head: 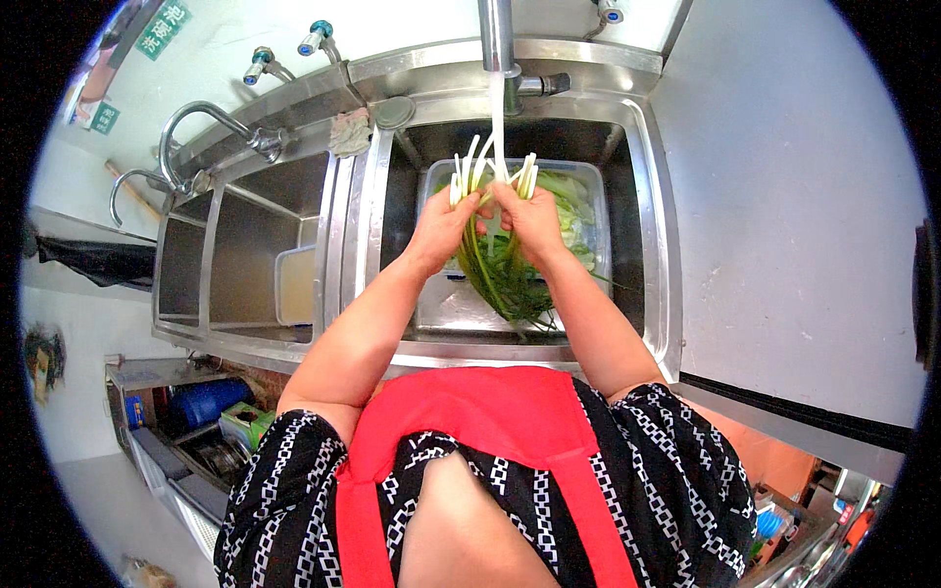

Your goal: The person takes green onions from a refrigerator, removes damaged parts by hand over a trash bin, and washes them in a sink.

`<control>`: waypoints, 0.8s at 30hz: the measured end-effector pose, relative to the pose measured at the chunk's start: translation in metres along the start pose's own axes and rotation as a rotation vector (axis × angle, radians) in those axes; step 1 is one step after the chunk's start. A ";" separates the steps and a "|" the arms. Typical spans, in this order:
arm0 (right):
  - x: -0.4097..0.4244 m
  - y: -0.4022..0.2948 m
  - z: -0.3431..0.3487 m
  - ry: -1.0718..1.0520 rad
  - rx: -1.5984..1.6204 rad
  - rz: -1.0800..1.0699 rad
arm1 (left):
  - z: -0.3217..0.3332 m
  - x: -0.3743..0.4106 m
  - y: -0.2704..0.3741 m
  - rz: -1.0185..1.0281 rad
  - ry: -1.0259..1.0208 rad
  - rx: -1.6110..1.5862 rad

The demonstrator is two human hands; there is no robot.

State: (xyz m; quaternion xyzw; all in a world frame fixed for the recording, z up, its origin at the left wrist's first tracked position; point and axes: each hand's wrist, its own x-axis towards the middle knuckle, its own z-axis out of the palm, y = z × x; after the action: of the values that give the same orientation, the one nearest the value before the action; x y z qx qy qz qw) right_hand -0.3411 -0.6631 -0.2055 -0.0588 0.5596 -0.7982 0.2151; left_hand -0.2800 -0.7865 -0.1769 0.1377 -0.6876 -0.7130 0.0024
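Note:
Both hands are over a stainless steel sink basin, under water running from a tap spout (496,37). My left hand (446,220) grips part of a bunch of scallions (485,272), white root ends up, green leaves hanging down. Close beside it, my right hand (533,220) holds more of the scallion stalks, white ends pointing up. The stream falls between the two hands. Beneath them, a clear plastic tub (605,220) holds water and leafy green vegetables (577,213). The fingertips are partly hidden by the stalks.
The basin's steel rim (665,257) surrounds the work. To the left lie further basins, one with a plastic container (295,287), and a curved faucet (202,106). A cloth (350,134) and a round lid (395,112) rest on the ledge. A grey panel (786,220) rises at right.

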 end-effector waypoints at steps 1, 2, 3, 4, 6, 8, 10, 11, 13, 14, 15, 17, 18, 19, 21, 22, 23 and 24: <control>-0.002 -0.001 0.001 0.016 0.003 0.008 | 0.001 0.000 -0.002 0.012 0.030 -0.004; -0.002 0.001 0.001 0.026 0.001 0.001 | 0.001 0.001 -0.006 0.023 0.061 -0.008; -0.002 0.004 0.000 0.036 -0.002 -0.006 | 0.001 0.001 -0.008 0.035 0.091 -0.011; -0.002 0.005 0.000 0.050 -0.008 -0.013 | 0.000 0.002 -0.009 0.015 0.095 0.006; -0.002 0.003 -0.002 0.084 -0.050 -0.024 | -0.004 0.004 -0.009 -0.026 0.099 0.040; -0.002 0.000 -0.003 0.063 -0.071 -0.020 | -0.006 0.002 -0.009 -0.092 0.030 -0.018; -0.002 -0.003 -0.004 -0.006 -0.076 -0.008 | -0.006 0.002 -0.010 -0.121 0.034 -0.102; -0.002 -0.003 -0.005 -0.011 -0.053 0.018 | -0.007 0.004 -0.015 -0.117 0.073 -0.157; -0.001 0.001 -0.008 -0.022 -0.011 0.070 | -0.010 0.006 -0.020 -0.139 0.089 -0.253; -0.001 0.003 -0.010 -0.073 -0.014 0.091 | -0.014 0.007 -0.020 -0.164 0.067 -0.295; -0.002 0.005 -0.013 -0.124 -0.017 0.111 | -0.016 0.007 -0.021 -0.189 0.044 -0.336; -0.004 0.006 -0.013 -0.166 -0.019 0.143 | -0.011 0.003 -0.018 -0.193 -0.039 -0.343; -0.004 0.006 -0.010 -0.158 -0.019 0.151 | -0.009 0.001 -0.017 -0.195 -0.080 -0.346; -0.005 0.006 -0.008 -0.149 -0.019 0.158 | -0.008 0.000 -0.018 -0.196 -0.057 -0.342; -0.003 0.010 -0.009 -0.093 -0.002 0.132 | -0.007 0.000 -0.022 -0.199 -0.009 -0.334; -0.003 0.011 -0.009 -0.069 0.005 0.121 | -0.008 0.000 -0.023 -0.187 -0.016 -0.311; -0.003 0.011 -0.009 -0.042 0.020 0.110 | -0.010 0.001 -0.024 -0.175 -0.023 -0.289; -0.004 0.010 -0.010 -0.016 0.035 0.100 | -0.010 0.001 -0.025 -0.163 -0.029 -0.267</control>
State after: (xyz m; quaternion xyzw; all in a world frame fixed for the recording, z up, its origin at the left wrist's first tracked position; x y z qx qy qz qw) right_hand -0.3382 -0.6553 -0.2179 -0.0334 0.5459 -0.7957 0.2601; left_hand -0.2740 -0.7955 -0.2018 0.1812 -0.5733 -0.7976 -0.0474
